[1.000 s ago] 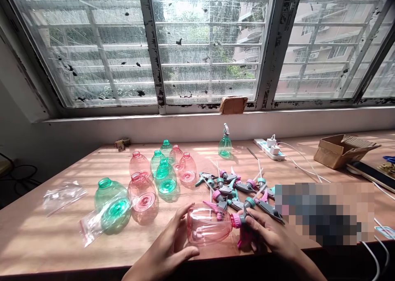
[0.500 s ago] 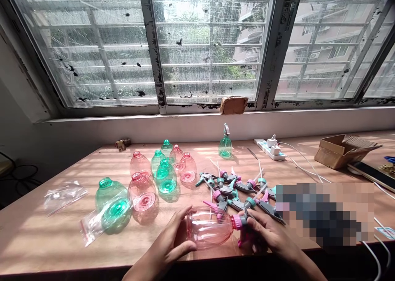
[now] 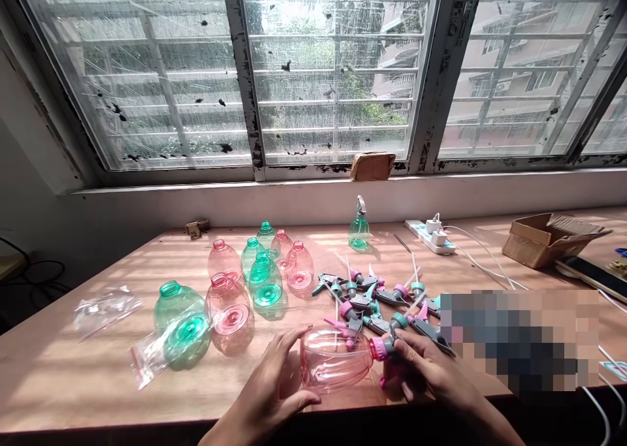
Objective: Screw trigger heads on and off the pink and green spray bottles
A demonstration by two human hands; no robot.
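Observation:
A clear pink spray bottle (image 3: 336,361) lies on its side near the front edge of the wooden table (image 3: 73,374). My left hand (image 3: 274,387) is wrapped round its base. My right hand (image 3: 424,371) grips the grey and pink trigger sprayer head (image 3: 385,351) fitted at the bottle's neck. Just behind lies a pile of loose trigger sprayers (image 3: 377,299) in pink, teal and grey.
Several empty pink and green bottles (image 3: 249,279) stand at the middle left. A capped green bottle (image 3: 358,227) stands farther back. Plastic bags (image 3: 105,305) lie at left; a power strip (image 3: 434,234), cables and a cardboard box (image 3: 546,237) at right.
The bottle and both hands have shifted slightly to the right and a little away from me; my grip on bottle and sprayer head is the same.

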